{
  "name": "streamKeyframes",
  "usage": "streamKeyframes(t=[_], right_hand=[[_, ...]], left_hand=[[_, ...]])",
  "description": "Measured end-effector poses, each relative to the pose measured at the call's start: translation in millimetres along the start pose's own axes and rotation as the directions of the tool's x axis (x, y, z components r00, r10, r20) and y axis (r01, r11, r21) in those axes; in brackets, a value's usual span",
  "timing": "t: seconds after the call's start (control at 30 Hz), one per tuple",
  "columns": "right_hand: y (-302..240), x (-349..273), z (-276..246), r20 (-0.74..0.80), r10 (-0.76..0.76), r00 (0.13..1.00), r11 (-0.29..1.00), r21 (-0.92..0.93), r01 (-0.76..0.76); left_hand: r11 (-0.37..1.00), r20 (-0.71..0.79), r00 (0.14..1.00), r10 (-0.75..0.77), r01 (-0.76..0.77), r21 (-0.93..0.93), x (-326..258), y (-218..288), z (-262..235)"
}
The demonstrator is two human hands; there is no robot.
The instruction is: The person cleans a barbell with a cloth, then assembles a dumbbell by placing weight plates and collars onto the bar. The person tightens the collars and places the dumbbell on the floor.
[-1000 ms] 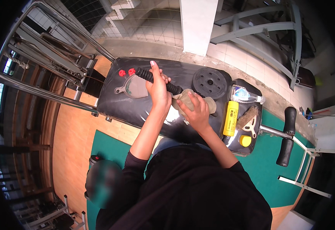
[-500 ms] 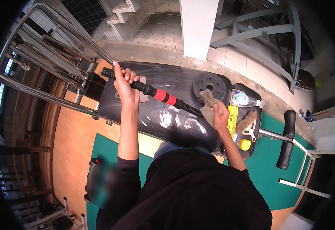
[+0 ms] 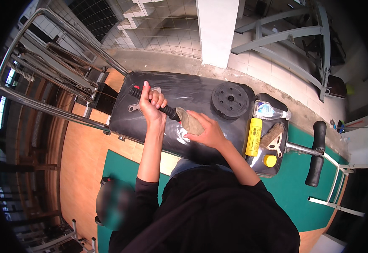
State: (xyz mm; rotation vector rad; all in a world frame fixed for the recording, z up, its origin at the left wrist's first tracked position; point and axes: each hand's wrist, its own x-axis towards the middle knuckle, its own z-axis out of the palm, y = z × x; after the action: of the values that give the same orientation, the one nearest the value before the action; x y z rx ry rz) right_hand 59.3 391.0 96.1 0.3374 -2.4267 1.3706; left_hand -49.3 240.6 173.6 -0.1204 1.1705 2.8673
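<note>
My left hand (image 3: 152, 108) is wrapped around a black dumbbell bar (image 3: 168, 111) with a ribbed end, its thumb pointing up along it. The bar slants down to the right above a black padded bench (image 3: 196, 84). In my right hand (image 3: 210, 131) is a grey-brown cloth (image 3: 190, 123), folded round the bar's lower right part. Only a bit of red shows beside the cloth; the rest of that end is covered. On the bench behind my right hand lies a round black weight plate (image 3: 233, 99). Under my left hand, a pale flat piece with a holed tab (image 3: 133, 108) is partly hidden.
At the bench's right end are a clear plastic bottle (image 3: 270, 111), a yellow bottle (image 3: 254, 137), a bristle brush (image 3: 273, 138) and a yellow cap (image 3: 270, 160). A chrome frame (image 3: 51, 107) rises at left. Black foam rollers (image 3: 314, 170) stand at right, over green matting (image 3: 298, 194).
My right hand has moved left with the cloth, from the bar's far end to nearer my left hand. The bar has shifted and its red bands are now mostly covered.
</note>
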Motion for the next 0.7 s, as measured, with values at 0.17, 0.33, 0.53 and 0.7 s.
streamKeyframes(t=[0.17,0.33,0.53,0.7], right_hand=[[33,-30,2,0.021,0.108,0.994,0.986,-0.129,-0.105],[31,-40,-1,0.023,0.157,0.987,0.981,-0.119,-0.153],[98,-93,-5,-0.137,0.335,0.932,0.932,-0.096,-0.35],[87,-82,-22,-0.249,0.801,0.545,0.503,0.773,-0.386]], left_hand=[[0.996,-0.026,0.996,0.089,-0.089,-0.014,13,32,-6],[0.996,-0.034,0.996,0.084,-0.085,-0.034,12,34,-10],[0.943,0.237,0.935,0.264,-0.198,-0.269,24,106,-34],[0.863,0.467,0.751,0.466,-0.269,-0.427,19,151,-52]])
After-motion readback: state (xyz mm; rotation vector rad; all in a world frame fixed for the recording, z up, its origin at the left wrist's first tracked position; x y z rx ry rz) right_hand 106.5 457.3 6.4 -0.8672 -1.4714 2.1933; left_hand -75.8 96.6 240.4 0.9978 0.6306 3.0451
